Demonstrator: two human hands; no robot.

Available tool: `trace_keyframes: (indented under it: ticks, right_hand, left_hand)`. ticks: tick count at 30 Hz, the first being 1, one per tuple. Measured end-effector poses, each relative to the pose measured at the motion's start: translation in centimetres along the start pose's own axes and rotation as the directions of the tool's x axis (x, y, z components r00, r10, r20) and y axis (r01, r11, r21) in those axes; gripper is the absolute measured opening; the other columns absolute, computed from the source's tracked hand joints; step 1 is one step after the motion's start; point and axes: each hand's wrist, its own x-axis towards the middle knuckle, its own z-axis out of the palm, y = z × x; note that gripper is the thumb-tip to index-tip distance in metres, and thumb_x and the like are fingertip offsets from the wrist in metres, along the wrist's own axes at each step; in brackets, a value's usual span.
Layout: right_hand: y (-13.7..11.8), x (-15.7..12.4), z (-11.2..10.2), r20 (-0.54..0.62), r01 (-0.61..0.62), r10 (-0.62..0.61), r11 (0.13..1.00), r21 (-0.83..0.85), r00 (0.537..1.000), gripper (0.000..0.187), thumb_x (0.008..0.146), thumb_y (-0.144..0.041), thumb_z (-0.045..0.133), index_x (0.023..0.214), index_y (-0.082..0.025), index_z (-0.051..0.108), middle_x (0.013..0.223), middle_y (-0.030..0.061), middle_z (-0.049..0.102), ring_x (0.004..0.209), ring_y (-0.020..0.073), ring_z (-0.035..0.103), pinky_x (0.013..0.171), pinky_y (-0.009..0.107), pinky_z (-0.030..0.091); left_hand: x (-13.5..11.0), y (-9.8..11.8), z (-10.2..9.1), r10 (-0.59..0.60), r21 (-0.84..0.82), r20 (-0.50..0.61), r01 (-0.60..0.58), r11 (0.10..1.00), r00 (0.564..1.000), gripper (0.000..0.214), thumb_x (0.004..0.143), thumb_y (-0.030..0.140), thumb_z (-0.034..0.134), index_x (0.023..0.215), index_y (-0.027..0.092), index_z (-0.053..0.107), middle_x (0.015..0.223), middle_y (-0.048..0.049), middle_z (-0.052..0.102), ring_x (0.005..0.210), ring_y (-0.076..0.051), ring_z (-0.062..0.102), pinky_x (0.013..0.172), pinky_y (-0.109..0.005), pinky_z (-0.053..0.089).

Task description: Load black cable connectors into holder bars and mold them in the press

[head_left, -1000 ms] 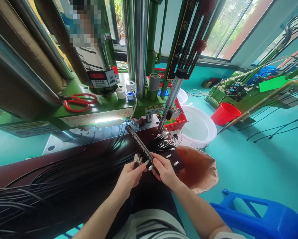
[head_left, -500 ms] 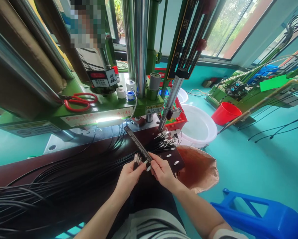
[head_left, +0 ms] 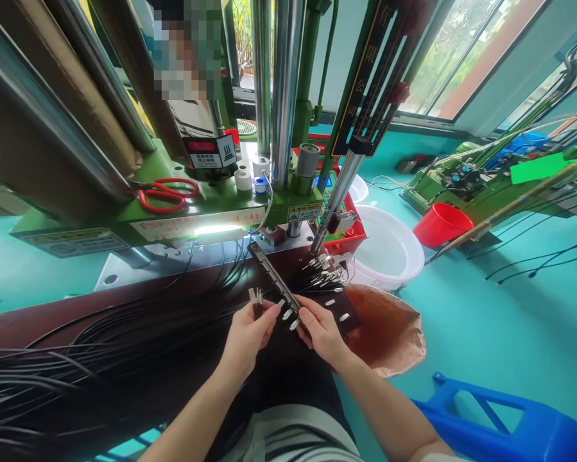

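Note:
My left hand [head_left: 246, 335] is closed on a small bunch of black cables whose metal plug tips [head_left: 255, 296] stick up above my fingers. My right hand [head_left: 321, 330] pinches the near end of a long black fixture bar [head_left: 275, 280] lying slantwise on the dark worktable [head_left: 38, 317], with a few metal plug tips seated along it by my fingers. A thick sheaf of black cables [head_left: 100, 356] runs left across the table. More plug ends [head_left: 325, 273] lie fanned out beyond the bar.
A green press machine [head_left: 211, 208] with steel columns stands behind the table; red scissors [head_left: 165, 194] lie on its ledge. A person stands behind it. White basin [head_left: 389, 247], red bucket [head_left: 439, 224], brown paper bag [head_left: 389, 330] and blue plastic stool [head_left: 504, 417] are to the right on the teal floor.
My left hand has drawn its bunch of plug tips left, away from the bar. My right hand stays at the bar's near end. The view has shifted slightly.

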Motion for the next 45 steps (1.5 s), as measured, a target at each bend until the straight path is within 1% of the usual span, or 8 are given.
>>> trace_keyframes:
  ticks: [14, 19, 23, 29, 32, 35, 40, 45]
  right_hand:
    - [0.1, -0.1, -0.1, 0.024, -0.009, 0.009, 1.000, -0.004, 1.000, 0.046, 0.086, -0.044, 0.048, 0.121, -0.016, 0.055, 0.051, -0.0050, 0.044, 0.037, 0.0037, 0.035, 0.033, 0.016, 0.027]
    - [0.3, -0.2, 0.0, 0.033, 0.064, -0.060, 0.987, -0.144, 0.998, 0.046, 0.088, -0.043, 0.044, 0.124, -0.015, 0.053, 0.053, -0.0040, 0.046, 0.039, 0.0048, 0.037, 0.035, 0.016, 0.028]
    - [0.4, -0.3, 0.2, 0.035, 0.106, -0.101, 0.963, -0.247, 0.994, 0.046, 0.088, -0.042, 0.043, 0.125, -0.016, 0.052, 0.053, -0.0034, 0.047, 0.042, 0.0058, 0.039, 0.037, 0.017, 0.031]
    - [0.4, -0.1, 0.0, -0.007, -0.001, 0.001, 1.000, -0.007, 1.000, 0.047, 0.085, -0.045, 0.048, 0.120, -0.014, 0.055, 0.050, -0.0054, 0.044, 0.036, 0.0039, 0.034, 0.034, 0.016, 0.025]
    - [0.4, 0.1, -0.3, -0.015, -0.027, 0.027, 0.999, 0.028, 1.000, 0.046, 0.085, -0.044, 0.050, 0.120, -0.014, 0.055, 0.050, -0.0051, 0.045, 0.036, 0.0036, 0.034, 0.033, 0.016, 0.024]
    - [0.7, 0.2, -0.5, -0.003, -0.039, 0.039, 0.998, 0.049, 0.999, 0.045, 0.085, -0.044, 0.050, 0.120, -0.015, 0.055, 0.050, -0.0052, 0.045, 0.036, 0.0032, 0.033, 0.032, 0.015, 0.024]
    - [0.9, 0.2, -0.7, 0.050, -0.021, 0.019, 0.998, 0.056, 0.999, 0.042, 0.086, -0.042, 0.050, 0.119, -0.017, 0.056, 0.053, -0.0042, 0.046, 0.038, 0.0037, 0.036, 0.032, 0.015, 0.026]
    - [0.7, 0.2, -0.8, 0.092, 0.006, -0.008, 1.000, 0.021, 0.996, 0.043, 0.086, -0.042, 0.049, 0.120, -0.017, 0.056, 0.055, -0.0036, 0.045, 0.040, 0.0042, 0.036, 0.032, 0.015, 0.028]
  left_hand:
    - [0.5, -0.3, -0.4, -0.016, -0.031, 0.051, 0.017, 0.999, 0.999, 0.036, 0.059, 0.043, 0.072, 0.066, 0.015, 0.049, 0.040, 0.0097, 0.035, 0.033, -0.001, 0.023, 0.033, -0.014, 0.013]
    - [0.5, -0.3, -0.4, 0.000, -0.004, 0.034, 0.000, 1.000, 0.999, 0.036, 0.059, 0.043, 0.072, 0.066, 0.016, 0.048, 0.040, 0.0109, 0.031, 0.033, -0.001, 0.022, 0.034, -0.015, 0.013]
    - [0.5, -0.6, -0.7, 0.096, 0.107, 0.008, -0.097, 0.990, 0.995, 0.032, 0.065, 0.044, 0.067, 0.068, 0.016, 0.051, 0.043, 0.0087, 0.036, 0.036, -0.004, 0.029, 0.035, -0.016, 0.020]
    - [0.1, -0.3, -0.8, 0.302, -0.001, -0.133, -0.305, 0.952, 0.944, 0.026, 0.079, 0.045, 0.054, 0.086, 0.021, 0.048, 0.052, 0.0088, 0.034, 0.041, -0.005, 0.031, 0.037, -0.015, 0.025]
    - [0.1, -0.5, -0.6, 0.289, -0.080, -0.136, -0.301, 0.950, 0.948, 0.023, 0.083, 0.046, 0.046, 0.081, 0.023, 0.039, 0.051, 0.0103, 0.028, 0.037, -0.004, 0.021, 0.034, -0.014, 0.016]
    - [0.3, -0.8, -0.6, 0.300, 0.025, -0.086, -0.299, 0.954, 0.950, 0.029, 0.080, 0.044, 0.052, 0.070, 0.020, 0.038, 0.052, 0.0086, 0.032, 0.041, -0.004, 0.027, 0.036, -0.014, 0.022]
    - [0.6, -0.3, -0.9, 0.083, 0.068, -0.011, -0.082, 0.994, 0.996, 0.034, 0.067, 0.047, 0.064, 0.068, 0.016, 0.049, 0.045, 0.0099, 0.027, 0.037, -0.003, 0.021, 0.034, -0.016, 0.015]
    - [0.7, 0.3, -1.4, 0.041, 0.022, 0.046, -0.042, 0.999, 0.998, 0.035, 0.067, 0.048, 0.065, 0.068, 0.016, 0.048, 0.045, 0.0114, 0.024, 0.037, -0.001, 0.016, 0.035, -0.014, 0.012]
